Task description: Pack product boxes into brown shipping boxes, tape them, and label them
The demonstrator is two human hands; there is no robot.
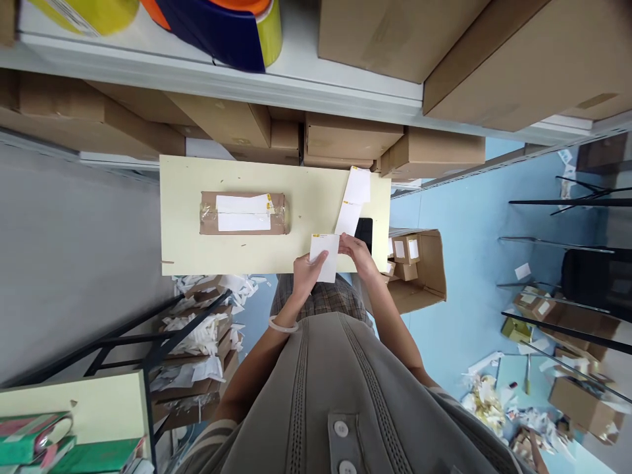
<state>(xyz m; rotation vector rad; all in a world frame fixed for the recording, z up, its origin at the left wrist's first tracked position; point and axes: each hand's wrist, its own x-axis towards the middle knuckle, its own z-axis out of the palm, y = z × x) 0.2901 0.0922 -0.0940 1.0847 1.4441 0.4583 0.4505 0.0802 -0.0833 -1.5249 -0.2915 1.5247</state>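
Observation:
A white label (326, 253) with a small yellow mark sits at the near edge of the pale yellow table (187, 250). My left hand (307, 272) grips its lower left side, a pale bangle on the wrist. My right hand (356, 252) pinches its upper right corner. A strip of more white labels (353, 201) runs from there toward the back of the table, over a dark device (364, 230). A brown taped parcel (243, 212) with two white labels on top lies on the table to the left, apart from both hands.
Shelves with cardboard boxes (348, 138) stand behind the table. An open carton of small labelled boxes (417, 266) sits on the blue floor to the right. Torn paper backing (207, 329) fills boxes at the lower left. Black chair frames (567, 197) stand at the right.

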